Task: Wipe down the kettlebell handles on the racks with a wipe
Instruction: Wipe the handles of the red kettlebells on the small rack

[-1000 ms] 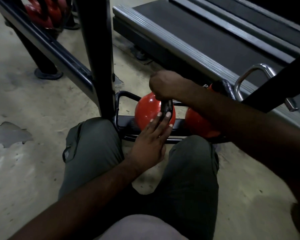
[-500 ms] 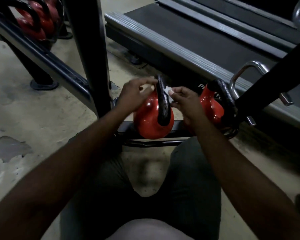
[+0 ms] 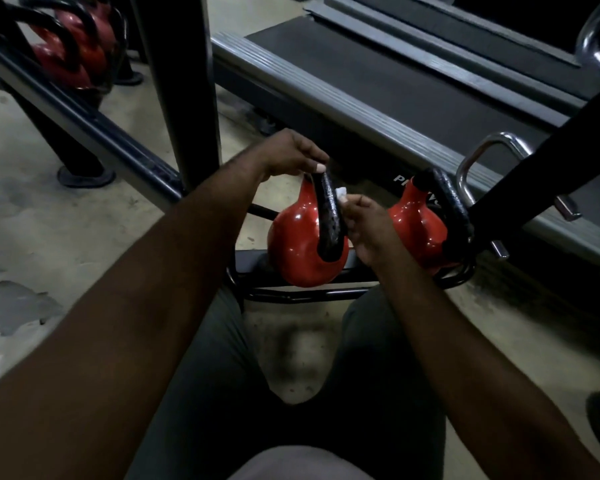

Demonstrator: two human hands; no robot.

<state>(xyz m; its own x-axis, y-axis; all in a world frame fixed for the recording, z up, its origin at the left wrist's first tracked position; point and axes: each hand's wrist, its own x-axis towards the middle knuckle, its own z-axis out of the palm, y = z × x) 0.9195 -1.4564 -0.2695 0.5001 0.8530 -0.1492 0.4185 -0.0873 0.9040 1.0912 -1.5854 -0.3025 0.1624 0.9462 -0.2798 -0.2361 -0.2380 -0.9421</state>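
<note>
Head view: the left hand (image 3: pixel 288 155) pinches the top of the rough black pitted handle (image 3: pixel 328 216) of a glossy red round kettlebell (image 3: pixel 297 244). The right hand (image 3: pixel 368 230) pinches a small white wipe (image 3: pixel 341 192) against the handle's side. A second kettlebell (image 3: pixel 416 226) sits just beside it, making two on the low black tubular rack (image 3: pixel 291 294).

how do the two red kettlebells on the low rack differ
Left kettlebell: left hand grips its handle top, right hand holds a wipe against it. Right kettlebell: handle untouched, body partly hidden behind the right hand. Both have red bodies, black handles.
</note>
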